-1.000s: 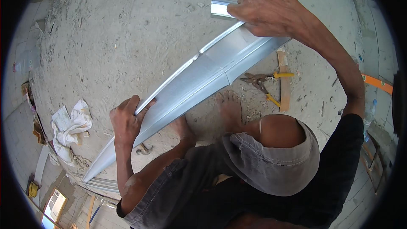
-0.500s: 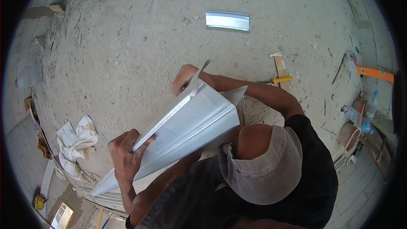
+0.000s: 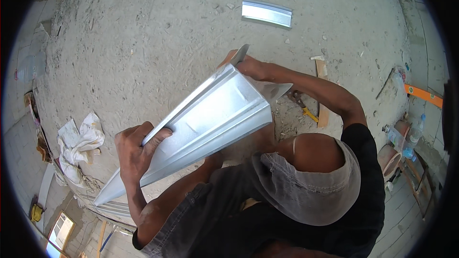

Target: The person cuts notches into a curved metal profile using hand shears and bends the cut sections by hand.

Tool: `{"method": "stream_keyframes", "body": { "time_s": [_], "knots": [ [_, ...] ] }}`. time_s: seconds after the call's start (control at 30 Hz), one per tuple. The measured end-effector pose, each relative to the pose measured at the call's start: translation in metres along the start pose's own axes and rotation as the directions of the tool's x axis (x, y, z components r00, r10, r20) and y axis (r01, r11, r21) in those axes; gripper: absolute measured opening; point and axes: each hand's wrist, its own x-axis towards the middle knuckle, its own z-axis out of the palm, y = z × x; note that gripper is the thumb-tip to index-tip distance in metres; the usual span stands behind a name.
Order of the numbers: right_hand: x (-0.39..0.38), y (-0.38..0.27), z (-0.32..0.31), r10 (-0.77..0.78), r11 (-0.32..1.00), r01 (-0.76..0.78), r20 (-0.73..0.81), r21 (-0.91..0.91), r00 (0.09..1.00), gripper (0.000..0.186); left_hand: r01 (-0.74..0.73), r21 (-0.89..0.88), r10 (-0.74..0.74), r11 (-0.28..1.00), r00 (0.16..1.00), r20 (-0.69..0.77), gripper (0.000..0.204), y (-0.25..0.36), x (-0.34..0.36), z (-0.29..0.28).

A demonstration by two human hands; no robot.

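A long silvery sheet-metal channel (image 3: pixel 205 114) lies slantwise across my lap, its wide end up and away from me. My left hand (image 3: pixel 136 148) is closed over its left edge, thumb on the inner face and fingers outside. At the far end, my right hand (image 3: pixel 246 68) grips a bent-up flap at the corner; the flap hides part of the fingers. A second pointed flap (image 3: pixel 277 91) sticks out at the right corner of that end. Near my right forearm, a hinged hand tool with yellow handles (image 3: pixel 308 112) lies on the ground.
A short metal channel piece (image 3: pixel 267 14) lies on the dusty floor ahead. A wooden strip (image 3: pixel 322 91) lies by the tool. To the right are an orange spirit level (image 3: pixel 423 94) and plastic bottles (image 3: pixel 401 138). A crumpled white sack (image 3: pixel 88 136) lies left.
My right hand has shifted away from me and to the right, staying at the channel's far corner. The view has shifted slightly, and the hinged tool now shows more fully beside my forearm.
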Motion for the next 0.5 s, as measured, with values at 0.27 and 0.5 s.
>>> {"method": "stream_keyframes", "body": {
  "time_s": [0.27,0.5],
  "knots": [
    [0.040,0.006,0.001,0.030,0.971,0.060,0.366,-0.231,0.930,0.008,-0.045,0.103,0.048,0.994,0.998,-0.029,0.045,0.000,-0.010,-0.006],
    [-0.031,-0.172,-0.050,-0.198,-0.311,0.052,0.118,-0.949,0.973,0.020,-0.071,0.263,0.095,0.962,0.992,-0.078,0.041,-0.010,0.007,0.012]
  ]
}}
